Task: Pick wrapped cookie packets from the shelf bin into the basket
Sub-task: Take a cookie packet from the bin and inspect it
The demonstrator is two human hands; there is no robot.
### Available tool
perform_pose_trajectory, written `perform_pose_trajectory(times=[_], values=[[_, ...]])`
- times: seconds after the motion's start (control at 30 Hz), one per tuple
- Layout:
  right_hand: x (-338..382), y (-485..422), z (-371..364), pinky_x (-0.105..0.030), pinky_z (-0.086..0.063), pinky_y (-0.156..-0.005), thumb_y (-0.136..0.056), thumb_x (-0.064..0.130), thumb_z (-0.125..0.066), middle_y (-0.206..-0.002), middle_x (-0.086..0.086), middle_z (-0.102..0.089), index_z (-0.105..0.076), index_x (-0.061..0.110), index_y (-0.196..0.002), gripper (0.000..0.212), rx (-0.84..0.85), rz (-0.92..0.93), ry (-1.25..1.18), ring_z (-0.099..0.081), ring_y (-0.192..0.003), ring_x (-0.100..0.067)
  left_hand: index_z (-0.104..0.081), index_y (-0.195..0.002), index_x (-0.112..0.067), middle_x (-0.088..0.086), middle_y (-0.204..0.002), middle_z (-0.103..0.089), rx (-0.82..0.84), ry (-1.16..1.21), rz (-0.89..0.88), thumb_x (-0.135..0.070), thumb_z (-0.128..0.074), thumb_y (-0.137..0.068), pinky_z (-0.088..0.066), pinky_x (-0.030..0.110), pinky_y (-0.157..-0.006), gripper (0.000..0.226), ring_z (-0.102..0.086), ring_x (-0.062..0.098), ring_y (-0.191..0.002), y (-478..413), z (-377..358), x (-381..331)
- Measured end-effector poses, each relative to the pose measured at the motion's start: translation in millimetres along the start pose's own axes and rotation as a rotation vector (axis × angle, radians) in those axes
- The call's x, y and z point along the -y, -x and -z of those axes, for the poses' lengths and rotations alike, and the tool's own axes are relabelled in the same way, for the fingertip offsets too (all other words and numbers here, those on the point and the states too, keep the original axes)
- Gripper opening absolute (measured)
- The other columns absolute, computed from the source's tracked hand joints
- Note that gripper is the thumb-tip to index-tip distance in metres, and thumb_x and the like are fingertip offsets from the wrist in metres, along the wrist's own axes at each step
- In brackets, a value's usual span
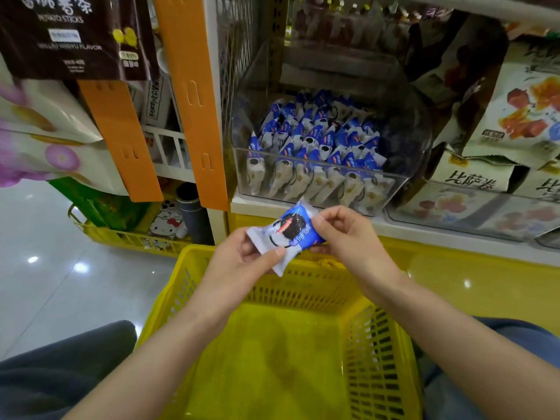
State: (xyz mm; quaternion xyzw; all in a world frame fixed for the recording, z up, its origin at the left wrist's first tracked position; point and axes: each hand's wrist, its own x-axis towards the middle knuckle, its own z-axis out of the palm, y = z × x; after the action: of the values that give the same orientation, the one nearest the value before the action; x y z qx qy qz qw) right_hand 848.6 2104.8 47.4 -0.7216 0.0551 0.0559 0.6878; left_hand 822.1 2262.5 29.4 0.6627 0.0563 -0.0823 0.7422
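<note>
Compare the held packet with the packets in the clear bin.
The held packet is alone, pinched by the left hand and right hand above the basket; the bin packets sit packed in rows inside the clear bin. The held packet lies tilted, face up; the bin packets stand on end. Both share blue-and-white wrappers.

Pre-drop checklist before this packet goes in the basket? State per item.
1. Packet gripped: left hand and right hand both pinch it. Ok.
2. Wrapper intact: no tear visible. Ok.
3. Packet over the basket opening: it appears at the far rim, depth unclear. Cannot tell.
4. Basket floor free for landing: bare. Ok.
5. Bin stocked for the next pick: many packets left. Ok.
</note>
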Motion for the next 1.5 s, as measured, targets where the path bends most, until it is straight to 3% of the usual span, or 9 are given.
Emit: perform_pose_trajectory(times=[0.2, 0.33, 0.53, 0.8, 0.97, 1.07, 1.2, 1.3, 1.5], values=[[-11.6, 4.4, -3.7, -0.021, -0.054, -0.060, -0.085, -0.005, -0.059, -0.105, -0.022, -0.061, -0.035, 0.005, -0.127, 0.050, 0.255, -0.245, 0.219, -0.059, -0.070, -0.015, -0.068, -0.094, -0.011, 0.001, -0.082, -0.071, -0.203, -0.089, -0.116, -0.012, -0.060, -0.087, -0.052, 0.014, -0.063, 0.011, -0.064, 0.002, -0.069, -5.7, 12.1, 1.1], [-17.8, 9.8, -7.0, -0.026, -0.046, -0.089, -0.077, 0.017, -0.074, -0.122, 0.001, -0.053, -0.035, 0.016, -0.134, 0.069, 0.353, -0.027, 0.686, -0.055, -0.105, -0.013, -0.068, -0.079, -0.017, -0.004, -0.071, -0.068, -0.182, -0.256, -0.193, -0.012, -0.060, -0.087, -0.047, 0.014, -0.062, 0.013, -0.059, 0.001, -0.065, -6.6, 14.5, 4.9], [-10.9, 10.8, -10.2, -0.020, -0.049, -0.069, -0.087, 0.022, -0.063, -0.081, 0.010, -0.067, -0.062, 0.028, -0.089, 0.006, 0.209, 0.287, 0.508, -0.063, -0.077, -0.005, -0.063, -0.068, -0.024, -0.014, -0.061, -0.063, -0.029, -0.341, -0.230, -0.012, -0.060, -0.087, -0.041, 0.010, -0.055, 0.022, -0.053, -0.005, -0.058, -3.5, 9.1, 8.8], [-10.0, 16.0, -5.4, -0.032, -0.052, -0.063, -0.087, 0.034, -0.061, -0.083, 0.013, -0.066, -0.064, 0.025, -0.088, 0.009, 0.096, 0.626, 0.867, -0.059, -0.074, -0.004, -0.062, -0.071, -0.013, -0.006, -0.062, -0.062, 0.066, -0.154, -0.101, -0.007, -0.056, -0.088, -0.051, 0.018, -0.061, 0.019, -0.059, 0.002, -0.061, -2.2, 4.3, 1.2], [-10.8, 16.0, -5.2, -0.034, -0.051, -0.063, -0.089, 0.026, -0.059, -0.083, 0.012, -0.063, -0.063, 0.021, -0.089, 0.005, -0.004, 0.608, 0.782, -0.058, -0.074, -0.006, -0.053, -0.085, -0.021, -0.002, -0.086, -0.060, -0.105, -0.281, -0.108, -0.014, -0.057, -0.089, -0.050, 0.036, -0.079, 0.009, -0.060, 0.017, -0.084, -4.8, 4.3, 6.9], [-7.6, 13.7, -3.7, -0.030, -0.050, -0.066, -0.090, 0.020, -0.058, -0.084, 0.007, -0.061, -0.061, 0.015, -0.090, 0.005, -0.054, 0.596, 0.665, -0.057, -0.077, -0.005, -0.056, -0.080, -0.019, -0.002, -0.076, -0.061, -0.093, -0.335, -0.059, -0.020, -0.045, -0.096, -0.046, 0.037, -0.074, 0.019, -0.058, 0.019, -0.073, -7.4, 3.5, 7.8], [-6.6, 13.9, -3.0, -0.026, -0.049, -0.076, -0.088, 0.016, -0.060, -0.092, 0.000, -0.061, -0.063, 0.010, -0.090, 0.007, 0.064, 0.699, 0.666, -0.057, -0.086, -0.007, -0.061, -0.082, -0.016, 0.002, -0.072, -0.068, -0.017, -0.020, 0.205, -0.040, -0.027, -0.097, -0.047, 0.029, -0.063, 0.045, -0.063, 0.016, -0.067, -10.3, 0.1, 0.8], [-10.5, 15.5, -4.3, -0.027, -0.045, -0.080, -0.085, 0.018, -0.062, -0.099, -0.004, -0.063, -0.067, 0.009, -0.088, 0.011, 0.137, 0.813, 0.798, -0.056, -0.095, -0.013, -0.067, -0.093, -0.016, 0.001, -0.085, -0.074, 0.051, 0.180, 0.183, -0.051, -0.040, -0.084, -0.052, 0.029, -0.069, 0.045, -0.068, 0.014, -0.077, -10.0, 6.1, -0.4], [-10.3, 19.2, -8.8, -0.016, -0.039, -0.090, -0.090, 0.030, -0.055, -0.108, -0.001, -0.057, -0.062, 0.012, -0.106, 0.025, 0.117, 0.763, 0.755, -0.049, -0.104, -0.007, -0.070, -0.095, -0.016, -0.001, -0.092, -0.073, -0.018, 0.144, 0.030, -0.021, -0.051, -0.092, -0.049, 0.028, -0.073, 0.019, -0.067, 0.008, -0.081, -6.9, 6.8, -2.1]])
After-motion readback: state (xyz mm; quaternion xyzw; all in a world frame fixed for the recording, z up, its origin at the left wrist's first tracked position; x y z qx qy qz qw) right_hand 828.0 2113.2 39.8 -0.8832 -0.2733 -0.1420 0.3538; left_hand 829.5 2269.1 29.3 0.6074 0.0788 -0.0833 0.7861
